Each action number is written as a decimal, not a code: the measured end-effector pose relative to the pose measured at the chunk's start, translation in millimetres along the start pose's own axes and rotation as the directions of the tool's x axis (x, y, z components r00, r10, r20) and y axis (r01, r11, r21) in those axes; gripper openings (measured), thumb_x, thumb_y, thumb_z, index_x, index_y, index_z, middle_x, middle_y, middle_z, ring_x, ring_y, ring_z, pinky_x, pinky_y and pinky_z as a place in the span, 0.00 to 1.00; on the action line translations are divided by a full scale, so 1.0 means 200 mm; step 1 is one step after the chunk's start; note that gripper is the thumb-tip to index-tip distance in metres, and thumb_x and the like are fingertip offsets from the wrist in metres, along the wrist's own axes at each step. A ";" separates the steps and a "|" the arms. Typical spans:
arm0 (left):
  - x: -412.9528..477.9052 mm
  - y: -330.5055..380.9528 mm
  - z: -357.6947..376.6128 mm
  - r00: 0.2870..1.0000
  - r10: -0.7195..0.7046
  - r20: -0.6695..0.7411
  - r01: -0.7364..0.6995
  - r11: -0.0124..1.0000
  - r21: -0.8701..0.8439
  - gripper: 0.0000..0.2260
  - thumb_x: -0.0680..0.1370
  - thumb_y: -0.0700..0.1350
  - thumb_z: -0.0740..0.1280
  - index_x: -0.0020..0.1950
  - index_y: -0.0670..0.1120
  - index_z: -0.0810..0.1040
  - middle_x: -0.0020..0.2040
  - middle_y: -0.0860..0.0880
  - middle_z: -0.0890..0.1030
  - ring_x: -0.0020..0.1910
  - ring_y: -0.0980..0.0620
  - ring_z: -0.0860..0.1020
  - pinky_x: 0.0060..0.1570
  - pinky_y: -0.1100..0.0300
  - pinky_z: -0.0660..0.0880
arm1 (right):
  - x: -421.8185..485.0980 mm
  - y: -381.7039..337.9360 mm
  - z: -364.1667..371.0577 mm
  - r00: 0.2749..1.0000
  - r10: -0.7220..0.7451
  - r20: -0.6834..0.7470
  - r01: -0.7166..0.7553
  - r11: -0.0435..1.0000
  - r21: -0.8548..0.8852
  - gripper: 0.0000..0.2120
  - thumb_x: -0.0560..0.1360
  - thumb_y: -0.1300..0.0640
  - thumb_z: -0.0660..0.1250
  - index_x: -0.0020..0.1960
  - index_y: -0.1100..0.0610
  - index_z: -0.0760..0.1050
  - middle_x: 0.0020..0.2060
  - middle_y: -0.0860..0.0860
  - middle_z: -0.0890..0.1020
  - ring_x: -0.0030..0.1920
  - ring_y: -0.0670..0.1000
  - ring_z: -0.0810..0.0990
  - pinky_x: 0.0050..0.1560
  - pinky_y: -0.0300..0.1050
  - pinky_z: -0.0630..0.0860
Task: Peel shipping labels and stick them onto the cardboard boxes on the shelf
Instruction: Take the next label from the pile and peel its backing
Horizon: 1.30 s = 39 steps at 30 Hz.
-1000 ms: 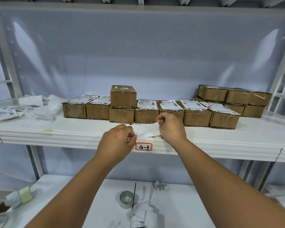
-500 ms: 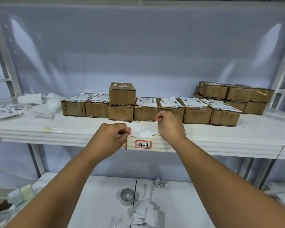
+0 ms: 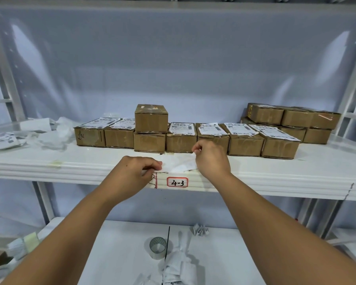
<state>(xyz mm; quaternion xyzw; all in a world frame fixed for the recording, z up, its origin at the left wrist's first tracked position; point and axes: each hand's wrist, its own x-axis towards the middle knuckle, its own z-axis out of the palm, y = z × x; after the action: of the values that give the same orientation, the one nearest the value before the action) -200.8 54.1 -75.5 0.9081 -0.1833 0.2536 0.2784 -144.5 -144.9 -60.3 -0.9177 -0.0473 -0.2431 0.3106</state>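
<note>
A white shipping label sheet (image 3: pixel 178 164) is stretched between my two hands above the front edge of the white shelf (image 3: pixel 275 177). My left hand (image 3: pixel 135 173) pinches its left end and my right hand (image 3: pixel 211 158) pinches its upper right corner. Behind my hands stands a row of small cardboard boxes (image 3: pixel 245 144), most with white labels on top. One box (image 3: pixel 151 119) without a label is stacked on another in the row. At the back right is a stack of several unlabelled boxes (image 3: pixel 292 120).
Crumpled backing paper (image 3: pixel 51 136) and loose labels (image 3: pixel 2 138) lie at the shelf's left end. A red-framed tag reading 4-3 (image 3: pixel 177 182) sits on the shelf edge. On the lower shelf are a tape roll (image 3: pixel 157 246) and paper scraps (image 3: pixel 179 266).
My hands have drawn slightly further apart along the sheet, the left one sliding left. The view has shifted a little; the boxes have not moved.
</note>
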 end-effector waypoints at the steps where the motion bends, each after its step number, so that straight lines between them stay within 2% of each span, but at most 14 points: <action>1: 0.00 0.00 0.00 1.000 -0.001 -0.001 0.001 1.000 0.000 0.09 0.76 0.35 0.66 0.51 0.45 0.84 0.54 0.54 0.82 0.53 0.59 0.79 0.51 0.82 0.64 | 0.00 0.00 0.00 1.000 0.000 -0.003 0.000 1.000 0.003 0.11 0.78 0.64 0.59 0.51 0.54 0.79 0.50 0.51 0.81 0.49 0.52 0.77 0.41 0.41 0.68; 6: -0.01 -0.01 0.02 1.000 0.008 -0.027 -0.008 1.000 -0.010 0.09 0.75 0.36 0.69 0.52 0.45 0.83 0.54 0.54 0.82 0.52 0.61 0.78 0.51 0.83 0.63 | 0.00 0.00 0.00 1.000 0.001 -0.012 -0.001 1.000 0.000 0.11 0.77 0.64 0.60 0.51 0.54 0.79 0.50 0.51 0.82 0.50 0.52 0.78 0.42 0.41 0.68; 12: -0.02 -0.03 0.02 0.998 0.057 -0.027 -0.056 0.998 0.003 0.09 0.72 0.36 0.71 0.52 0.44 0.83 0.54 0.53 0.82 0.56 0.64 0.72 0.51 0.84 0.61 | 0.00 0.01 0.00 1.000 0.002 -0.008 -0.002 1.000 -0.010 0.11 0.77 0.64 0.60 0.51 0.54 0.80 0.51 0.51 0.82 0.51 0.53 0.78 0.44 0.43 0.71; 16: -0.01 -0.02 0.02 0.998 0.045 -0.046 -0.045 0.999 0.010 0.07 0.74 0.37 0.69 0.51 0.44 0.84 0.54 0.53 0.83 0.55 0.66 0.73 0.50 0.84 0.62 | 0.00 0.01 0.01 1.000 -0.005 -0.011 0.005 1.000 -0.018 0.11 0.77 0.64 0.60 0.50 0.54 0.80 0.50 0.51 0.81 0.50 0.53 0.78 0.43 0.42 0.70; 18: 0.00 -0.01 0.02 0.999 0.031 -0.040 -0.030 0.999 0.022 0.07 0.75 0.37 0.68 0.50 0.43 0.84 0.53 0.53 0.83 0.52 0.64 0.76 0.49 0.83 0.63 | 0.00 0.01 0.01 1.000 -0.006 -0.011 0.006 1.000 -0.019 0.10 0.77 0.64 0.61 0.50 0.54 0.79 0.50 0.51 0.81 0.50 0.53 0.78 0.43 0.42 0.70; 20: 0.02 0.00 0.01 1.000 0.016 -0.025 -0.015 0.999 0.038 0.07 0.75 0.38 0.67 0.50 0.43 0.84 0.52 0.53 0.83 0.50 0.60 0.79 0.50 0.78 0.68 | 0.00 0.01 0.01 1.000 -0.001 -0.014 0.001 1.000 -0.019 0.10 0.77 0.63 0.61 0.50 0.53 0.79 0.50 0.51 0.81 0.50 0.53 0.78 0.43 0.43 0.71; 22: 0.03 0.01 0.00 1.000 0.015 -0.015 -0.014 0.998 0.067 0.07 0.75 0.38 0.67 0.49 0.44 0.84 0.50 0.52 0.84 0.49 0.56 0.81 0.54 0.66 0.74 | 0.00 0.01 0.01 1.000 0.005 -0.012 -0.006 1.000 -0.013 0.10 0.77 0.62 0.61 0.50 0.53 0.79 0.49 0.51 0.81 0.49 0.53 0.77 0.42 0.42 0.70; 24: 0.03 0.01 0.00 1.000 0.019 0.003 -0.019 0.995 0.098 0.06 0.75 0.39 0.67 0.48 0.44 0.84 0.48 0.50 0.85 0.46 0.54 0.82 0.52 0.58 0.75 | 0.01 0.01 0.00 1.000 0.007 -0.007 -0.007 1.000 -0.011 0.09 0.77 0.62 0.61 0.50 0.53 0.79 0.49 0.51 0.81 0.48 0.52 0.77 0.41 0.41 0.68; 31: 0.05 0.03 -0.02 0.998 0.000 0.059 -0.008 0.992 0.128 0.05 0.75 0.38 0.66 0.45 0.44 0.82 0.48 0.49 0.85 0.45 0.51 0.82 0.50 0.54 0.77 | 0.01 0.01 0.01 0.999 0.032 -0.020 -0.032 0.999 0.036 0.07 0.78 0.59 0.63 0.48 0.54 0.80 0.50 0.53 0.81 0.46 0.54 0.80 0.42 0.42 0.71; 34: 0.06 0.05 -0.03 0.996 -0.017 0.093 0.002 0.987 0.160 0.06 0.76 0.38 0.65 0.47 0.43 0.82 0.50 0.50 0.84 0.46 0.52 0.81 0.49 0.56 0.77 | 0.01 0.01 -0.01 0.999 0.044 -0.021 -0.041 0.989 0.140 0.09 0.79 0.53 0.63 0.49 0.54 0.81 0.45 0.53 0.83 0.39 0.55 0.82 0.44 0.47 0.78; 36: 0.07 0.07 -0.05 0.991 -0.009 0.130 -0.019 0.976 0.216 0.07 0.76 0.38 0.64 0.48 0.42 0.81 0.52 0.51 0.83 0.46 0.52 0.81 0.48 0.57 0.76 | 0.00 -0.01 -0.03 0.998 0.054 -0.022 -0.048 0.972 0.228 0.12 0.79 0.49 0.61 0.49 0.55 0.80 0.36 0.52 0.82 0.31 0.53 0.82 0.41 0.49 0.80; 37: 0.08 0.07 -0.05 0.990 -0.005 0.142 -0.027 0.973 0.229 0.07 0.76 0.38 0.64 0.48 0.42 0.81 0.51 0.51 0.83 0.46 0.52 0.81 0.47 0.57 0.76 | 0.00 -0.01 -0.05 0.998 0.060 -0.015 -0.054 0.963 0.264 0.14 0.80 0.47 0.60 0.48 0.55 0.80 0.33 0.49 0.81 0.28 0.51 0.80 0.38 0.46 0.80; 39: 0.09 0.07 -0.05 0.988 -0.010 0.154 -0.030 0.968 0.250 0.07 0.75 0.39 0.64 0.48 0.43 0.81 0.51 0.50 0.84 0.46 0.51 0.81 0.47 0.56 0.76 | -0.02 -0.02 -0.08 0.997 0.079 0.018 -0.081 0.938 0.338 0.16 0.80 0.44 0.58 0.49 0.55 0.79 0.33 0.45 0.78 0.27 0.45 0.77 0.29 0.35 0.75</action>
<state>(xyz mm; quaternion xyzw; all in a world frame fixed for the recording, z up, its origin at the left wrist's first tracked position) -196.9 45.0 -51.9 0.9520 -0.1753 0.2052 0.1448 -155.1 -151.7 -48.7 -0.8523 -0.0517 -0.2167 0.4732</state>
